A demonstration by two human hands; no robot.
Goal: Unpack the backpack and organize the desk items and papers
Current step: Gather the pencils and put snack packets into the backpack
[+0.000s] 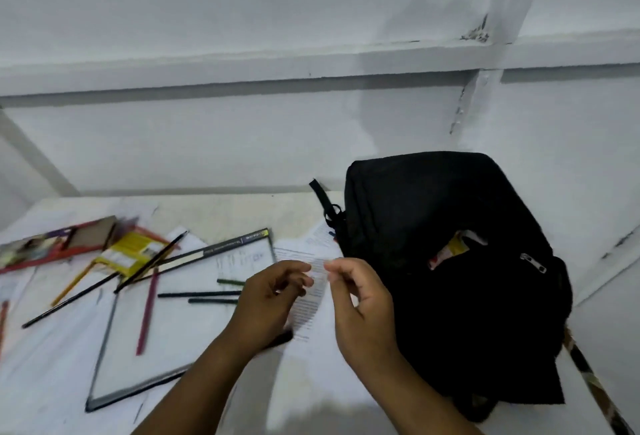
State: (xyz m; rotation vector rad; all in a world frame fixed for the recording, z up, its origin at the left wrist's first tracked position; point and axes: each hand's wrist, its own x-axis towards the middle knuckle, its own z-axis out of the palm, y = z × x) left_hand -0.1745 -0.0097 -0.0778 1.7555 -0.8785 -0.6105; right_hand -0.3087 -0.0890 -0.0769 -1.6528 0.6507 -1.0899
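Both forearms are seen reaching in from the bottom edge, and the hands are held close together above the worktop (52, 365). By the left hand (268, 299) something small is pinched between curled fingers and thumb; what it is cannot be told through the blur. The right hand (360, 299) is also curled, its fingertips nearly meeting those of the left, and whether anything is gripped there cannot be told. Directly beneath and between the hands a printed sheet (311, 310) is laid flat. Left of the left hand a clear folder (166, 337) with a dark rim is spread over white papers, and several pencils are scattered across it, a pink pencil (148, 310) among them. Right of the right hand the black backpack (450, 296) is slumped on the worktop, its zip open, with a yellow and red packet (450, 251) showing in the gap. Farther left, a yellow box (133, 251) and a red pencil case (41, 251) are blurred. Beyond, a white wall (242, 140) is seen.
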